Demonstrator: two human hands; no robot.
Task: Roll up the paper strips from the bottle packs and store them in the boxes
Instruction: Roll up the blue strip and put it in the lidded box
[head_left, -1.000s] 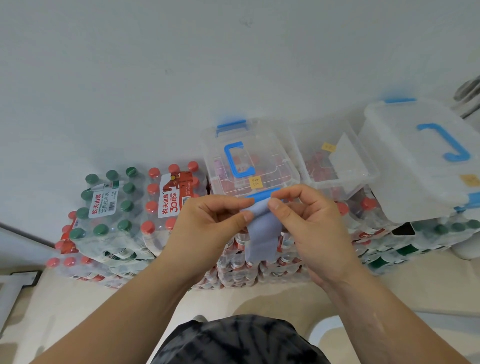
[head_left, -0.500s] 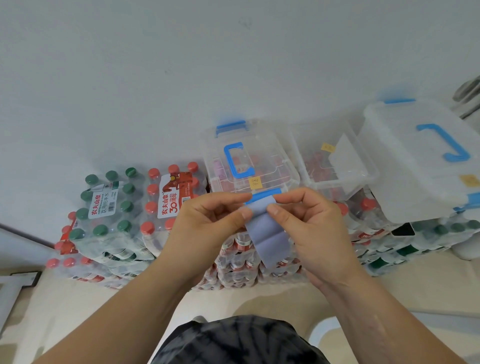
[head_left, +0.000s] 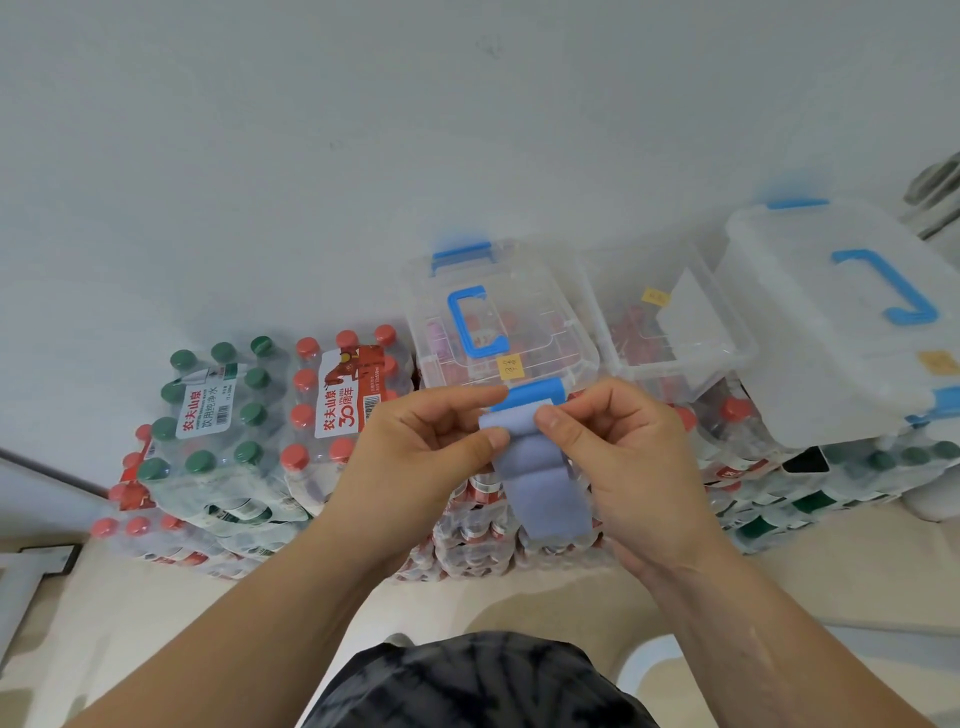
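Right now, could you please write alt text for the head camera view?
Two bare hands, left hand and right hand, pinch the top of a blue paper strip that hangs down. Behind are shrink-wrapped bottle packs and clear boxes with blue handles.

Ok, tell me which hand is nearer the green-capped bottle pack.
Left. The left hand is just right of the green-capped bottle pack, with the red-capped pack between; the right hand is farther right, beyond the paper strip.

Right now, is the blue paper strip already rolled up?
Not rolled up. The blue paper strip hangs long and wavy; the left hand and right hand pinch only its top edge.
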